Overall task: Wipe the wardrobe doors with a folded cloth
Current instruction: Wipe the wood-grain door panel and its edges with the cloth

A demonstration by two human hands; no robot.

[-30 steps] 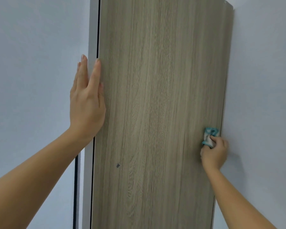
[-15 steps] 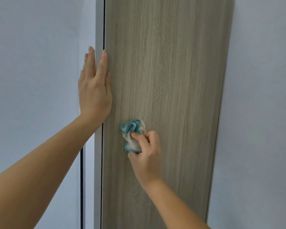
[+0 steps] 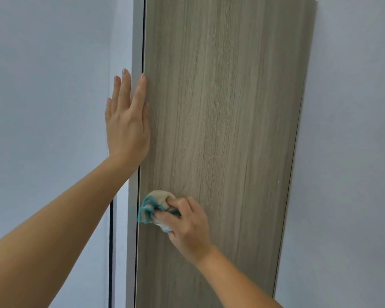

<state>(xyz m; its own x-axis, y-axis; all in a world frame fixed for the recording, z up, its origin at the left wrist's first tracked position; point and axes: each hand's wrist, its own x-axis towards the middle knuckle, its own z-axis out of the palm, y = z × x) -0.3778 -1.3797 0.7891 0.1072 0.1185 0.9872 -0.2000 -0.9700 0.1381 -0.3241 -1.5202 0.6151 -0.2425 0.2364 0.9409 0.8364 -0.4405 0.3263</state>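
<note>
Right grip (image 3: 188, 221) clenches the bunched cloth (image 3: 157, 202) against the wardrobe door (image 3: 227, 130) near its 8 o'clock edge, while the left grip (image 3: 127, 121), flat and released, braces at 9 o'clock; firm, overlapping strokes should serve best.

Bright, soft, even light. Pale blue-grey wall (image 3: 353, 152) slightly darker just right of grey-brown wood-grain door panel (image 3: 227, 130). Focus sharp throughout; door edges lean, wide-angle distortion.
</note>
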